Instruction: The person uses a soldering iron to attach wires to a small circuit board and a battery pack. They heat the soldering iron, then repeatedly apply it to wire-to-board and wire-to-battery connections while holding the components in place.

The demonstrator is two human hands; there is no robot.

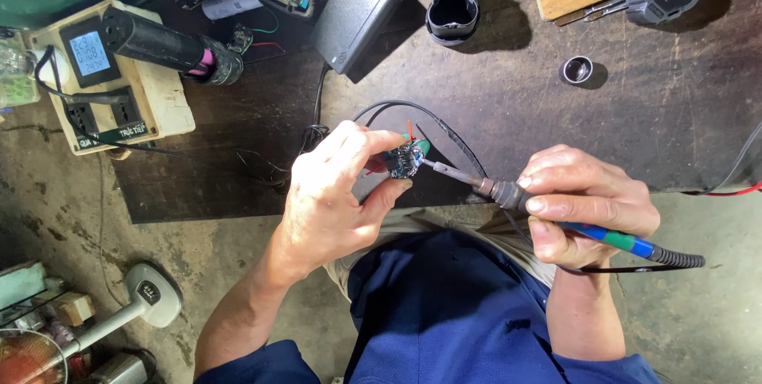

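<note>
We hold a small blue circuit board (403, 161) pinched in our left hand (337, 193), just off the near edge of the dark workbench (492, 98). Our right hand (583, 203) is closed around a soldering iron (508, 193), its tip touching the board's right side. We judge this to be the soldering step; the next move calls for a steady tip and a still board. Beyond the board, the bench lies open up to a black charger box (353, 11), a black cap (452, 9) and a small metal ring (577, 71). Far left of the board sits a power strip with a meter (111, 82).
</note>
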